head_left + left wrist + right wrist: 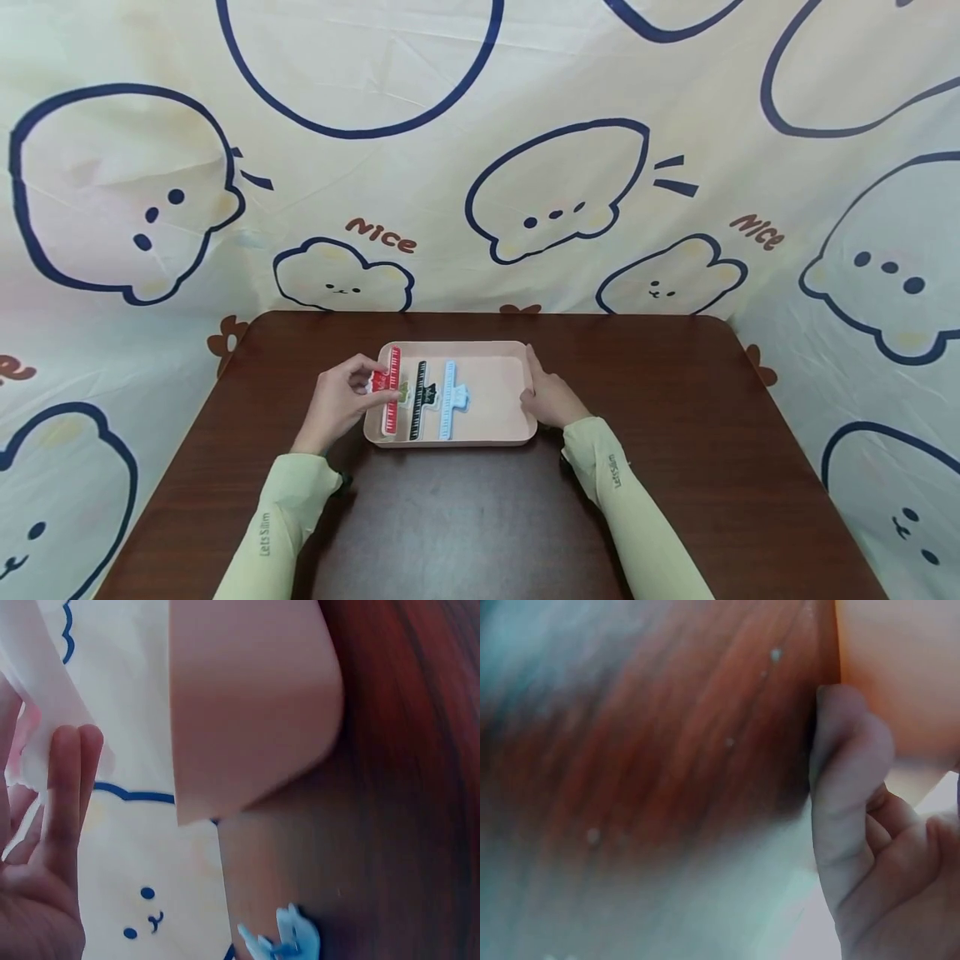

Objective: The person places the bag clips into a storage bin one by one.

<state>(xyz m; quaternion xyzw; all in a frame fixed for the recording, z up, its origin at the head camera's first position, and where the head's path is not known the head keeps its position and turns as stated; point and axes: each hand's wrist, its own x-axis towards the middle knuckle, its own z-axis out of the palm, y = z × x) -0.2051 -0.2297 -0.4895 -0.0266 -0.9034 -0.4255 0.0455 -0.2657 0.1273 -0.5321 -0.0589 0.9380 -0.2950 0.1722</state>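
Observation:
My left hand (345, 397) pinches a red ruler-like strip (392, 367) between thumb and fingers, over the left end of a pale pink tray (495, 400). Its white back (45, 682) shows in the left wrist view, with fingers against it. Beside it in the tray lie a black ruler-like strip (417, 417) and a light blue one (447, 417), each with a shaped tab on its right side. A small greenish piece (404, 390) peeks out next to the red strip, mostly hidden. With thumb and fingers my right hand (553, 397) grips the tray's right edge.
The tray is over a dark brown wooden table (465, 517). Patterned cloth (435, 192) hangs behind the table and along both sides. A light blue object (289, 937) appears low in the left wrist view; its kind is unclear.

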